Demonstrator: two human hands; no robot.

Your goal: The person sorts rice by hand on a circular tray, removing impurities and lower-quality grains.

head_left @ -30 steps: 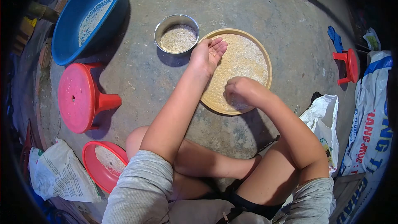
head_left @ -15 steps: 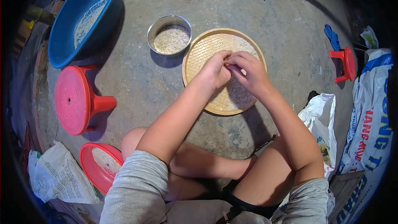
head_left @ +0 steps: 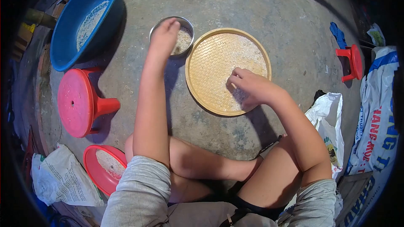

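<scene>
My left hand is above the metal bowl, its fingers curled together. Whatever they may hold is too small or hidden to make out. Pale grain shows in the bowl beside the hand. Low over the right part of a round woven bamboo tray is my right hand, open, with bent fingers and the thumb apart. Whitish grains lie scattered across the tray's right side, and some are in the shadow under that hand.
At the left are a tilted blue basin holding grain, a red stool and a red basin. A white sack lies at lower left. On the right are an open white bag, large printed sacks and another red stool.
My hands were together above the tray and have parted. The left has moved left to the metal bowl; the right has gone down nearer the tray and opened.
</scene>
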